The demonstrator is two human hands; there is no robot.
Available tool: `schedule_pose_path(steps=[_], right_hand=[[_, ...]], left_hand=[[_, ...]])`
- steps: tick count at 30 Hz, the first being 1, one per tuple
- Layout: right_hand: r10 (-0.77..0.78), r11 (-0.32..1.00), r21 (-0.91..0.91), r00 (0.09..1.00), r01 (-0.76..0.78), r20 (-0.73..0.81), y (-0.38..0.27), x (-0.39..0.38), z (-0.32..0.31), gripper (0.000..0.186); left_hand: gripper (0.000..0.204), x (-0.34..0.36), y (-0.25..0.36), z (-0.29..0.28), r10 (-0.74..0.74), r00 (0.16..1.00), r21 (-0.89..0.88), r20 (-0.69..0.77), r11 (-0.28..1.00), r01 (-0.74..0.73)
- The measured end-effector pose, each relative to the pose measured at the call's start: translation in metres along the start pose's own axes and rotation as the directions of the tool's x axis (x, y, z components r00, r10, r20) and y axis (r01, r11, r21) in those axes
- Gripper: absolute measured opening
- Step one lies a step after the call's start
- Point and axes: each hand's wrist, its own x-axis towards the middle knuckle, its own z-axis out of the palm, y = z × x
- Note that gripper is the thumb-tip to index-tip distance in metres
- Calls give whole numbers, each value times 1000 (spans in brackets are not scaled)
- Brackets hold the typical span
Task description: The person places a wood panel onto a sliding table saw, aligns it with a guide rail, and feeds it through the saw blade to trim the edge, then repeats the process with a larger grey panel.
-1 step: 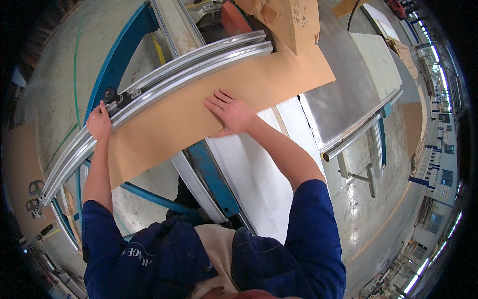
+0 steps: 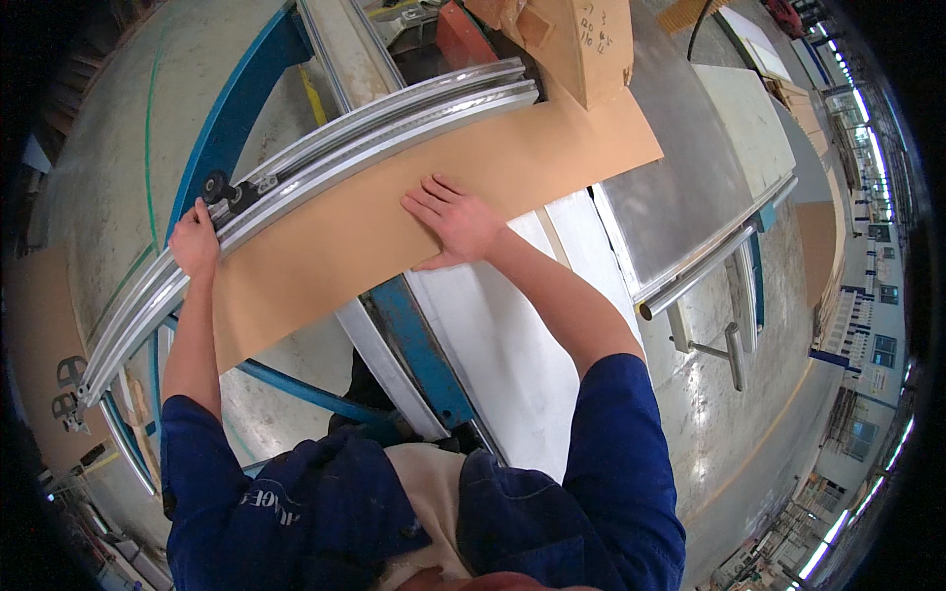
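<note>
A long tan board (image 2: pixel 374 222) lies across the blue machine frame (image 2: pixel 414 345), its far edge against a long silver metal rail (image 2: pixel 394 113). My right hand (image 2: pixel 455 222) rests flat on the board near its middle, fingers spread. At the left, my left hand (image 2: pixel 194 244) grips the rail next to a small black roller fitting (image 2: pixel 219 189). The rail runs from the lower left to the upper right, where a cardboard box (image 2: pixel 576 44) sits over the board's far end.
A white panel (image 2: pixel 512 335) lies under my right arm. To the right are a grey metal sheet (image 2: pixel 680 187) and a steel tube (image 2: pixel 709 261). A red part (image 2: pixel 458 34) sits at the top. Concrete floor surrounds the machine.
</note>
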Motion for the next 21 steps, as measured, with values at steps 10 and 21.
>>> schedule_pose_path(steps=[10, 21], right_hand=[[3, 1000, 29, 1000, -3, 16, 8, 4, 15, 101], [7, 999, 47, 999, -9, 45, 13, 18, 18, 102]], left_hand=[[53, 5, -7, 18, -7, 1000, 26, -13, 1000, 7], [52, 3, -5, 8, 11, 999, -2, -41, 1000, -11]])
